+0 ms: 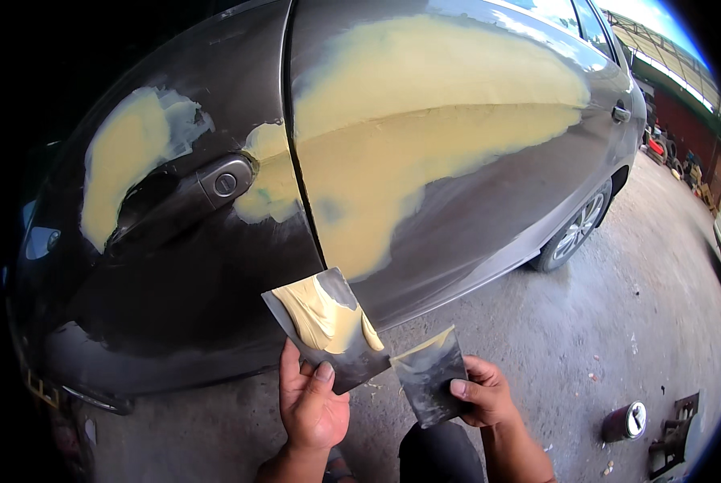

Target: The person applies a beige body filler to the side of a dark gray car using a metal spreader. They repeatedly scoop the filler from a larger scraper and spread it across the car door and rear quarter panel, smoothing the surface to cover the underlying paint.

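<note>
My left hand [316, 402] grips a dark flat mixing board [360, 372] by its lower edge, thumb on top. A thick heap of pale yellow body filler [316, 314] lies on that board. In my right hand [487, 393] is a dark, thin filler spreader [431, 386], pinched between thumb and fingers, with a line of filler along its upper edge. The spreader's left corner is close to the board's right corner; I cannot tell if they touch. Beyond both hands stands a dark grey car door [457, 225] with a broad yellow filler patch [425, 88].
Left of the panel gap, another door [207, 314] has a handle [225, 183] with filler around it. A rear wheel [578, 229] stands at the right. On the concrete floor [553, 346] are a tin can [624, 422] and a small dark stool [676, 439]. Clutter lines the far wall.
</note>
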Tool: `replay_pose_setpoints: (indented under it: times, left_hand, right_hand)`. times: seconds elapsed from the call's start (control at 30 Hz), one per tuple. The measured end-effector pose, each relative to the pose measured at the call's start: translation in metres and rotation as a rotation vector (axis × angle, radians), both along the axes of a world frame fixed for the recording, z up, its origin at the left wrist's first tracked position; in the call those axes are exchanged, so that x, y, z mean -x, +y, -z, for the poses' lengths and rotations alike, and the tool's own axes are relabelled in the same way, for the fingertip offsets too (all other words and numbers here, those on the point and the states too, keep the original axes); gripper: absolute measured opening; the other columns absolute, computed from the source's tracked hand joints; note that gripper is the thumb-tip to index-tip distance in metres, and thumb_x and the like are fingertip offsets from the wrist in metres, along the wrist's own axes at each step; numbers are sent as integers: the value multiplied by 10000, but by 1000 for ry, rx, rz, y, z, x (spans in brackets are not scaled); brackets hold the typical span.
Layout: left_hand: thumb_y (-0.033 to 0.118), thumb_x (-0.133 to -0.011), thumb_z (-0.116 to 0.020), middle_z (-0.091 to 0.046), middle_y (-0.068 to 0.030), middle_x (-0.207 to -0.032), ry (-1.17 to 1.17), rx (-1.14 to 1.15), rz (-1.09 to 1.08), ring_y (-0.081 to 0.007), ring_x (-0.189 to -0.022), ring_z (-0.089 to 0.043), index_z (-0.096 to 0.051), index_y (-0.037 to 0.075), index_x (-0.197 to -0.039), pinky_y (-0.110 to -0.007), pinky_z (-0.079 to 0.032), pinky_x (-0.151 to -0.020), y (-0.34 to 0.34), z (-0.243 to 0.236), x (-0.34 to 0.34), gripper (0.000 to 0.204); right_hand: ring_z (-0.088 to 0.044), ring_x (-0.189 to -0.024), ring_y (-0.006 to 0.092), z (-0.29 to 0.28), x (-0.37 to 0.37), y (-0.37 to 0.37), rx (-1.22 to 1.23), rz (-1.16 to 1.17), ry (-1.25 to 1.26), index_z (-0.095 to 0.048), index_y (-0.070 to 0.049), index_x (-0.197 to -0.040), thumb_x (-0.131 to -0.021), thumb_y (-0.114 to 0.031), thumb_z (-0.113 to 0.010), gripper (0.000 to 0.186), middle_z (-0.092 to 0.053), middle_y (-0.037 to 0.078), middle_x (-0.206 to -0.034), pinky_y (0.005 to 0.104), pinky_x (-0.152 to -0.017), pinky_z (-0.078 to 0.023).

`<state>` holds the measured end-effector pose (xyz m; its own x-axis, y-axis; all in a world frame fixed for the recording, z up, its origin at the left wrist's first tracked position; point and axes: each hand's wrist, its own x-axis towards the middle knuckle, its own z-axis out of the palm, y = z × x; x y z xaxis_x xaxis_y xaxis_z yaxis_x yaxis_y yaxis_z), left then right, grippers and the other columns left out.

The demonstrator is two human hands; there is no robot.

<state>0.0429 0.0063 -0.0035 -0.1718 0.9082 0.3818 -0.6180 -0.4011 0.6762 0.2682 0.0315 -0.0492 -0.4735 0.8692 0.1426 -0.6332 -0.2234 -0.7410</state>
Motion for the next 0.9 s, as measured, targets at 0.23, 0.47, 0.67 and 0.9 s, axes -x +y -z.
replay_pose_setpoints:
  times: [0.23, 0.47, 0.67, 0.9]
  left_hand:
    - [-4, -962, -489, -420, -156, -1463, 66, -76, 203, -262, -1348, -405, -316, -8, -1476, -427, -296, -1130, -7, 13, -14, 543]
    - [-34, -939, -528, -622, -180, -1199, 1063, -196, -57, -243, -1045, -638, -585, -35, -1244, -322, -490, -887, -11, 5, -14, 310]
    - [-50, -951, -496, -612, -137, -1265, 698, 204, 182, -214, -1100, -613, -536, -24, -1306, -325, -482, -925, -2, 41, 0, 358]
    - [-28, -953, -488, -573, -126, -1325, 233, -12, 471, -212, -1236, -523, -499, -24, -1342, -382, -374, -1075, 1, 37, -22, 389]
  right_hand:
    - [-622, -950, 137, -6, 16, -1, -39, 52, -271, -480, 15, -1214, -891, -1, -667, 374, -669, 102, -1041, 291, -845, -496]
    - [-613, -1014, 166, -23, -12, 2, -37, 106, -114, -457, 12, -1283, -886, 18, -655, 444, -642, 123, -1125, 302, -879, -496]
    - [-617, -1106, 241, -60, -53, 11, -516, 283, -119, -576, -14, -1262, -857, 80, -625, 419, -640, 146, -1207, 372, -941, -504]
    - [-543, -1227, 359, -88, -60, 15, -997, 19, -579, -638, -109, -1268, -728, 47, -601, 564, -526, 174, -1371, 429, -1006, -452]
